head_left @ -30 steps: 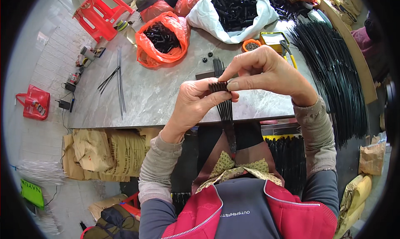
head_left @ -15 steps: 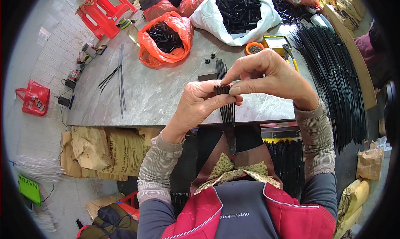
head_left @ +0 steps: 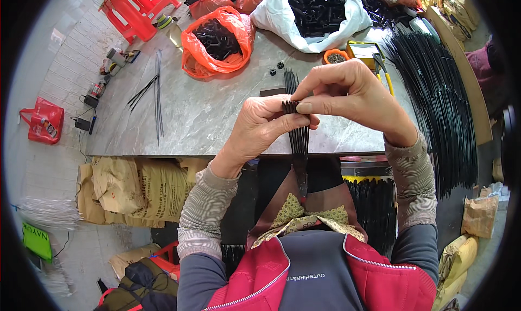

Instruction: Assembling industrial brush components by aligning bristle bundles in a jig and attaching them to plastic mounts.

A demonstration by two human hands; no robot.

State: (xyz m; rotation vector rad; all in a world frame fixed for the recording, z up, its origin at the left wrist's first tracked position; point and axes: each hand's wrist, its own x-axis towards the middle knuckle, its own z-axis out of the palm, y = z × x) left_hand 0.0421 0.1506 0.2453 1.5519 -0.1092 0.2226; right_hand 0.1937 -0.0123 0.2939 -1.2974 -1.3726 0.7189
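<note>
Holding a bunch of thin black rods [head_left: 298, 137] at the table's [head_left: 217, 121] near edge, the left hand [head_left: 260, 129] was wrapped shut around it. The right hand [head_left: 347, 91] pinched the bunch's top end, fingers closed. The work looked partly done: a big heap of rods [head_left: 434, 88] lay at three o'clock, unused. Two orange bags [head_left: 217, 40] and one white bag [head_left: 315, 13] of black parts sat at twelve o'clock. A few loose rods [head_left: 154, 91] lay at ten o'clock.
</note>
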